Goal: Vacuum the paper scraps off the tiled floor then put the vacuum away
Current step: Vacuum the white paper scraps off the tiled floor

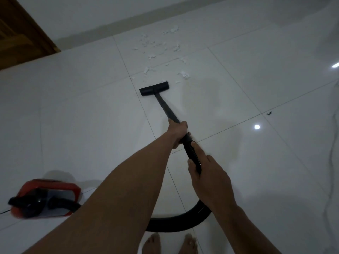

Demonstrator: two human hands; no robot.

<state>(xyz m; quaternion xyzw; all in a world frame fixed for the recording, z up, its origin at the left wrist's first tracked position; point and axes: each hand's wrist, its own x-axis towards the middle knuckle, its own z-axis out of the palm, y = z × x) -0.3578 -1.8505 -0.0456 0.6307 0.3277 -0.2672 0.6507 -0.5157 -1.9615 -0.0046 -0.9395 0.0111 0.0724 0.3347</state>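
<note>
White paper scraps lie scattered on the glossy tiled floor near the far wall. The black floor nozzle of the vacuum rests on the tiles just short of the nearest scraps. My left hand grips the black wand at its upper end. My right hand holds the ribbed black hose just behind it. The hose curves down past my bare feet to the red vacuum body at the lower left.
A wooden door stands at the upper left against the white wall. A small dark bit lies on a tile joint at the right. A thin white cord trails along the right edge. Ceiling lights reflect in the tiles.
</note>
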